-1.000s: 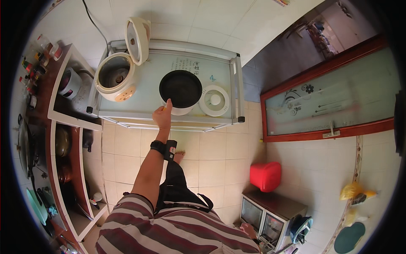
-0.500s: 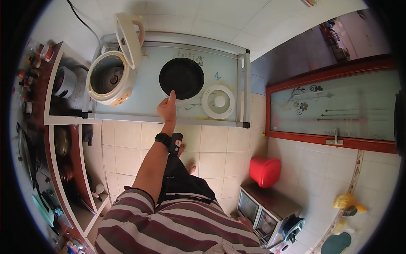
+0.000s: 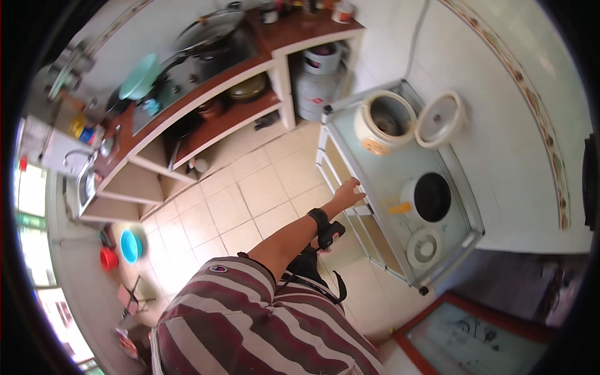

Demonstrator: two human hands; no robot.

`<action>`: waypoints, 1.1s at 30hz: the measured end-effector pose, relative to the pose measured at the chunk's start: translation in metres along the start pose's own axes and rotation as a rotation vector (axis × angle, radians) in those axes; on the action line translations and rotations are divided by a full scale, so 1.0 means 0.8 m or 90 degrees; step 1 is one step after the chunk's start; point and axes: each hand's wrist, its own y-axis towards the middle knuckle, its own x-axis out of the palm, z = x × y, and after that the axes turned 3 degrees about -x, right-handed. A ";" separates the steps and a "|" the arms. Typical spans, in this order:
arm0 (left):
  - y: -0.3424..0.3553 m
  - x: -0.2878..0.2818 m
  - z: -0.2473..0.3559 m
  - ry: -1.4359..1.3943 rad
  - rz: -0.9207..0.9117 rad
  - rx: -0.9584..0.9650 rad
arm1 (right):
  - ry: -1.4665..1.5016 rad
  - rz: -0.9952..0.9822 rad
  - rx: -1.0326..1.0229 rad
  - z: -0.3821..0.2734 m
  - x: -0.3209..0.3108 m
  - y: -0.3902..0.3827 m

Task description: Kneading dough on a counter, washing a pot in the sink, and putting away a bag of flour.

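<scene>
My left hand (image 3: 349,194) is off the near-left edge of the glass-topped rack (image 3: 381,169). Its fingers are loosely curled and apart, with nothing visible between them. Closest on the glass is a small saucepan (image 3: 432,197), black inside and white outside, its orange handle (image 3: 400,208) pointing toward the hand but not touching it. Next to the pan lies a white round slotted disc (image 3: 424,248) with a raised centre. Beyond the hand stands a cream rice cooker (image 3: 384,122), its lid (image 3: 440,119) swung up. My right hand is out of view.
Along the left runs a tiled counter with a stove (image 3: 215,59), a wok (image 3: 212,31) and a turquoise bowl (image 3: 141,76). A grey gas cylinder (image 3: 315,94) sits below. A blue basin (image 3: 131,245) and a red bucket (image 3: 109,258) stand on the floor. A red-framed glass door (image 3: 475,331) is lower right.
My left hand has let go of the saucepan's handle and drawn back past the rack's edge. The view has swung left, bringing the stove counter and window side into sight.
</scene>
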 end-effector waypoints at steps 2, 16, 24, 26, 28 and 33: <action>-0.029 -0.110 -0.028 -0.018 -0.020 -0.060 | -0.197 -0.040 -0.136 -0.028 -0.037 0.071; -0.508 -0.529 -0.243 -0.553 0.816 -0.425 | -0.430 -0.194 -0.401 -0.588 0.170 0.160; -0.671 -0.642 -0.251 -0.585 0.839 -0.387 | -0.643 -0.246 -0.912 -0.872 0.577 0.060; -0.699 -0.665 -0.251 -0.539 0.896 -0.412 | -0.626 -0.285 -0.969 -0.924 0.662 -0.003; -0.714 -0.677 -0.256 -0.546 0.924 -0.416 | -0.603 -0.293 -1.043 -0.966 0.729 -0.050; -0.732 -0.675 -0.241 -0.566 0.980 -0.506 | -0.509 -0.188 -1.144 -1.072 0.862 -0.135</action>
